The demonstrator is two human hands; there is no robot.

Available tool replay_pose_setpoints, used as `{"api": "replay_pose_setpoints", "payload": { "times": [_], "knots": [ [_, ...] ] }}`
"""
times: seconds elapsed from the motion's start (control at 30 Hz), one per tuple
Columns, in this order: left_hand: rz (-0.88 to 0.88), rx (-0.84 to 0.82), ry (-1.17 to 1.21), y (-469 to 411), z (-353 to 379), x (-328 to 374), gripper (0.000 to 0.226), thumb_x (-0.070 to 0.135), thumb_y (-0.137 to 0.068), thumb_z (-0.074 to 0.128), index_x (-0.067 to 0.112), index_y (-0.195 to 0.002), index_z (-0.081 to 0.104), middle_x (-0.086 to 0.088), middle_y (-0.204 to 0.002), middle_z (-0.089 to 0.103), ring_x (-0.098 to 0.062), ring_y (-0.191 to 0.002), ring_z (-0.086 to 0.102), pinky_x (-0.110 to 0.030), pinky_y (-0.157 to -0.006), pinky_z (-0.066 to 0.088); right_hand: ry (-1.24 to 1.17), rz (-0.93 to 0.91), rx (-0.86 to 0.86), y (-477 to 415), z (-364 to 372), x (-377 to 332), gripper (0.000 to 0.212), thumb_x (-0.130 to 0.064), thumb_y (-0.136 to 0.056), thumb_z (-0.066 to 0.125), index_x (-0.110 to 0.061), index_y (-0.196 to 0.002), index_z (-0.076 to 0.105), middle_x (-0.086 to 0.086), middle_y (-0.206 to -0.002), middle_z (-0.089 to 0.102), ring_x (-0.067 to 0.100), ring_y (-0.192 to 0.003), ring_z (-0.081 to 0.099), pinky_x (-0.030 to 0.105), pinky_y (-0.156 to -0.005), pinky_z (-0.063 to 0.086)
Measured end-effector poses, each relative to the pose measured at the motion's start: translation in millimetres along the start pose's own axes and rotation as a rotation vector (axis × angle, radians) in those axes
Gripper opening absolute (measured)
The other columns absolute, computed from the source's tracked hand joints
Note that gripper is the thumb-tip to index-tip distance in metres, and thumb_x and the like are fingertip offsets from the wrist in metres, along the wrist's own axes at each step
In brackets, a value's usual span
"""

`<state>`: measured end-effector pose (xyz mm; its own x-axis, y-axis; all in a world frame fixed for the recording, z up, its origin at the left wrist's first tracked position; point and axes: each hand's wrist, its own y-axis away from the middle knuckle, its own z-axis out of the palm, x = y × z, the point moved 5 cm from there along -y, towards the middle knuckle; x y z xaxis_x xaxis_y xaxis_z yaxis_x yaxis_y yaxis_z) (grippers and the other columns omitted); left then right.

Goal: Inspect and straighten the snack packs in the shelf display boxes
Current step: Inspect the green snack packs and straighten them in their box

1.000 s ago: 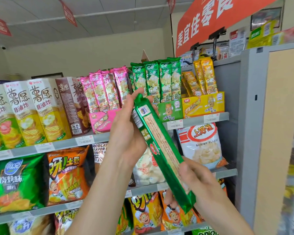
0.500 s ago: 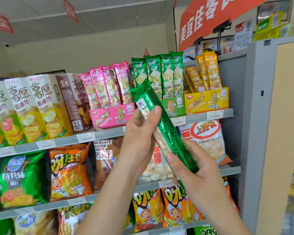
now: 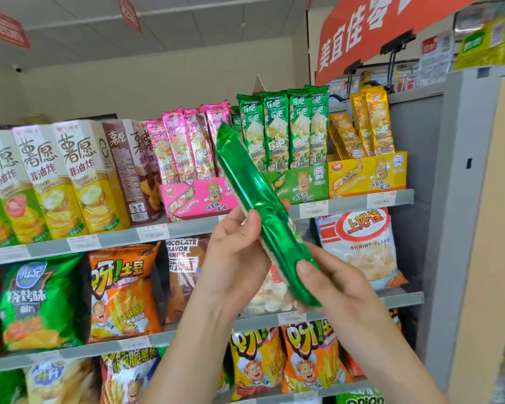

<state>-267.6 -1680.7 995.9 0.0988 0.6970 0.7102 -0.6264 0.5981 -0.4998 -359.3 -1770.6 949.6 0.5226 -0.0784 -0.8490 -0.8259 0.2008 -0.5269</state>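
On the top shelf point(image 3: 158, 233), left of the hands, a pink display box point(image 3: 199, 199) holds upright pink packs point(image 3: 184, 147). The left hand point(image 3: 233, 258) grips the middle of a long green snack pack point(image 3: 263, 211), its thumb pressed against the near edge and its fingers point(image 3: 285, 204) wrapped behind. The pack is held in the air in front of the shelves, its long axis tilted: the upper end points up and left, toward the pink packs, and the lower end points down and right. The right hand point(image 3: 336, 290) pinches that lower end, thumb on the front face. Further right, a green display box point(image 3: 301, 183) and a yellow display box point(image 3: 368, 177) stand side by side.
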Motion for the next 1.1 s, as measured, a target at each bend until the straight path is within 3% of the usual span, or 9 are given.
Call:
{"api": "replay_pose_setpoints", "payload": {
  "times": [0.13, 0.3, 0.43, 0.57, 0.73, 0.83, 0.9, 1.0, 1.1],
  "knots": [
    [-0.026, 0.055, -0.065, -1.7, -0.6, -0.3, 0.043, 0.033, -0.086, 0.065, 0.009, -0.120, 0.055, -0.017, -0.117, 0.066, -0.025, -0.096, 0.060, -0.040, -0.087, 0.047, 0.307, -0.145, 0.210, 4.6, 1.3, -2.5, 0.026, -0.043, -0.088, 0.066, -0.049, -0.112, 0.062, -0.025, -0.105, 0.068, -0.002, -0.098, 0.064, 0.011, -0.080, 0.049],
    [0.036, 0.146, -0.147, -2.7, 1.3, 0.8, 0.046, 0.035, -0.083, 0.062, 0.004, -0.116, 0.056, -0.011, -0.106, 0.060, -0.023, -0.096, 0.056, -0.032, -0.080, 0.051, 0.646, -0.238, 0.422, 13.5, -0.6, -3.8, 0.042, -0.052, -0.086, 0.063, -0.036, -0.124, 0.055, -0.029, -0.108, 0.060, -0.009, -0.102, 0.055, 0.002, -0.081, 0.040],
    [0.034, 0.110, -0.083, -4.0, 0.7, -3.5, 0.032, 0.029, -0.090, 0.054, 0.005, -0.111, 0.058, -0.010, -0.103, 0.065, -0.023, -0.094, 0.059, -0.035, -0.083, 0.051, 0.720, -0.285, 0.463, 13.0, 0.9, -4.6, 0.043, -0.049, -0.085, 0.060, -0.036, -0.125, 0.051, -0.026, -0.105, 0.057, -0.007, -0.098, 0.055, 0.008, -0.076, 0.046],
    [0.026, 0.084, -0.123, -12.2, 3.0, -1.7, 0.037, 0.043, -0.084, 0.059, 0.015, -0.107, 0.068, -0.015, -0.109, 0.066, -0.024, -0.091, 0.062, -0.035, -0.080, 0.054, 0.723, -0.293, 0.504, 12.4, -0.4, -3.3, 0.042, -0.050, -0.082, 0.065, -0.040, -0.118, 0.045, -0.023, -0.102, 0.053, 0.002, -0.090, 0.058, 0.021, -0.065, 0.051],
    [0.173, 0.273, -0.656, -30.1, 7.6, 32.6, 0.071, 0.065, -0.074, 0.065, 0.017, -0.125, 0.060, -0.014, -0.127, 0.062, -0.026, -0.118, 0.059, -0.053, -0.106, 0.042, 0.764, -0.286, 0.477, -0.6, -0.7, -2.8, 0.049, -0.035, -0.074, 0.078, -0.039, -0.095, 0.034, -0.015, -0.090, 0.042, 0.011, -0.073, 0.053, 0.033, -0.052, 0.048],
    [0.355, 0.212, -0.804, -49.4, 16.2, 61.6, 0.053, 0.047, -0.082, 0.067, 0.029, -0.129, 0.049, 0.003, -0.117, 0.067, -0.009, -0.106, 0.064, -0.029, -0.092, 0.053, 0.650, -0.176, 0.387, -19.5, -2.2, 0.5, 0.047, -0.052, -0.073, 0.073, -0.045, -0.102, 0.036, -0.021, -0.093, 0.050, 0.003, -0.080, 0.058, 0.023, -0.062, 0.048],
    [0.455, 0.202, -0.887, -64.4, 20.7, 83.7, 0.051, 0.041, -0.085, 0.066, 0.044, -0.127, 0.037, -0.003, -0.123, 0.064, -0.008, -0.105, 0.065, -0.014, -0.083, 0.052, 0.667, -0.164, 0.317, -33.4, 1.6, 0.2, 0.050, -0.063, -0.076, 0.063, -0.053, -0.117, 0.037, -0.027, -0.103, 0.053, -0.002, -0.093, 0.056, 0.011, -0.074, 0.045],
    [0.577, 0.092, -0.908, -86.4, 30.1, 109.5, 0.047, 0.021, -0.092, 0.065, 0.042, -0.125, 0.039, -0.006, -0.116, 0.066, -0.011, -0.091, 0.067, -0.015, -0.070, 0.052, 0.778, -0.161, 0.275, -54.2, 9.5, -7.0, 0.067, -0.076, -0.069, 0.044, -0.061, -0.131, 0.023, -0.040, -0.118, 0.037, -0.014, -0.105, 0.039, -0.006, -0.083, 0.028],
    [0.658, 0.033, -0.996, -111.9, 37.9, 127.3, 0.034, 0.022, -0.092, 0.065, 0.033, -0.118, 0.047, 0.001, -0.100, 0.071, -0.010, -0.079, 0.067, -0.024, -0.070, 0.053, 0.804, -0.171, 0.251, -80.0, 9.8, -16.4, 0.076, -0.077, -0.062, 0.045, -0.061, -0.128, 0.010, -0.035, -0.120, 0.042, -0.016, -0.096, 0.042, -0.003, -0.081, 0.029]
  ]
}}
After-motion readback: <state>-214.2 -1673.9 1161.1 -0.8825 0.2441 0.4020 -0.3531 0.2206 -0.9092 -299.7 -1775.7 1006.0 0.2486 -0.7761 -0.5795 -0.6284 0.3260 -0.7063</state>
